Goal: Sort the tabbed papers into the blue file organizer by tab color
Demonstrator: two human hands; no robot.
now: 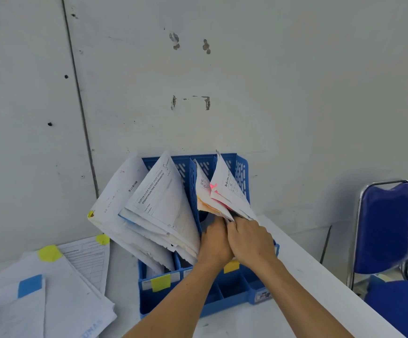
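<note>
A blue file organizer (234, 289) stands on the white table against the wall. Yellow labels mark its front. Its left slots hold leaning white papers (159, 211), one with a yellow tab at its corner. A right-hand slot holds papers with pink and orange tabs (218, 191). My left hand (214, 242) and my right hand (250, 240) are pressed together at the lower edge of that pink-tabbed bundle, fingers curled into the papers. Which sheets each hand holds is hidden.
A loose pile of tabbed papers (52, 289) with yellow and blue tabs lies on the table at the left. A blue chair (383, 228) stands at the right beyond the table edge. The grey wall is right behind the organizer.
</note>
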